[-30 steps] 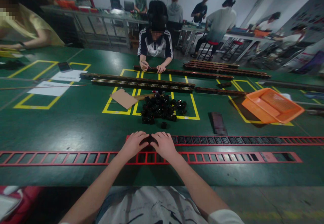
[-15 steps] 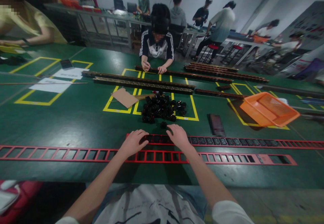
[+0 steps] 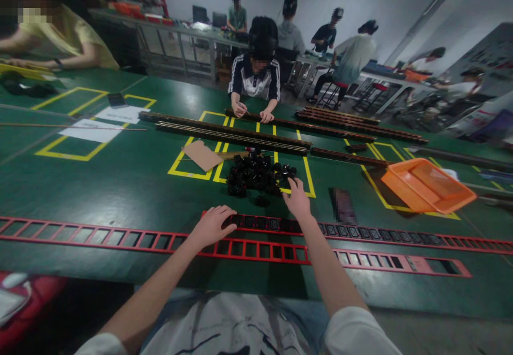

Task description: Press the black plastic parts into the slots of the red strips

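Two long red slotted frames run across the green table. My left hand (image 3: 213, 225) rests at the left end of the farther red frame (image 3: 460, 241), its fingers apart and nothing visible in it. Square black parts (image 3: 273, 224) fill many of that frame's slots. The nearer red frame (image 3: 236, 248) passes beneath my forearms, its slots mostly open. My right hand (image 3: 297, 197) reaches to the right edge of a pile of small black parts (image 3: 252, 173), fingers spread. A few loose black pieces (image 3: 262, 201) lie just in front of the pile.
An orange basket (image 3: 430, 184) sits at the right, with a dark pixelated object (image 3: 343, 205) nearer. Long dark rails (image 3: 232, 134) and a cardboard piece (image 3: 202, 155) lie beyond the frames. Across the table, a person (image 3: 255, 79) works on a rail.
My right hand has moved from the farther red frame forward and right to the pile's edge, uncovering filled slots. My left hand has stayed at the frame's end. The camera view has shifted slightly.
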### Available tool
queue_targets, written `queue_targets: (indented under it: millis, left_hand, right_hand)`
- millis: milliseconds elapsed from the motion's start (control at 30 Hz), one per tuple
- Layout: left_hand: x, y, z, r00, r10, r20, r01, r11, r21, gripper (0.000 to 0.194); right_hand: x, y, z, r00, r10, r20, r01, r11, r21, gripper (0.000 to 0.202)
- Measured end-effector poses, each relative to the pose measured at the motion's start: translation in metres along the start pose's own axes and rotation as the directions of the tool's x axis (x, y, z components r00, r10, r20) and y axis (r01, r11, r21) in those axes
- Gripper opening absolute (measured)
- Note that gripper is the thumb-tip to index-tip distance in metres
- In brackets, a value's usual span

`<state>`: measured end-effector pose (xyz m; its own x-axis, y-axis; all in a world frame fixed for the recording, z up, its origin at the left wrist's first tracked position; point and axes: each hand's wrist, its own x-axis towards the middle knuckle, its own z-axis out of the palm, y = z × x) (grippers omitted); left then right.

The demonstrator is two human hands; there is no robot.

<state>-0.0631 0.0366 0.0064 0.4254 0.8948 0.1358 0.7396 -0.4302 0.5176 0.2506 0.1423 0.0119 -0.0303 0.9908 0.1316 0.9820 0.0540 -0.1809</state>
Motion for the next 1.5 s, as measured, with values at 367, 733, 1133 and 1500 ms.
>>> queue_targets:
  millis: [367,733,1133,1500]
  left_hand:
    - [0.0,0.0,0.001,1.0,-0.006,-0.022,0.006,1.0,-0.015,0.028]
    - [0.0,0.001,0.0,1.0,-0.002,-0.029,0.001,1.0,-0.026,0.028]
    - [0.0,-0.001,0.002,1.0,0.007,0.004,-0.007,1.0,0.005,0.03]
    - [-0.002,-0.003,-0.001,0.999,0.004,0.041,-0.004,1.0,0.002,0.035]
  right_hand:
    - [0.032,-0.001,0.006,0.993,0.049,0.104,-0.044,0.998,-0.047,0.043]
    - [-0.002,-0.014,-0.002,0.999,-0.042,-0.02,0.046,0.978,0.202,0.023]
    - [-0.064,-0.062,0.01,0.985,-0.066,0.159,-0.11,0.471,0.875,0.03]
    - [-0.086,-0.109,0.008,0.951,-0.301,0.075,0.069,0.442,0.894,0.05]
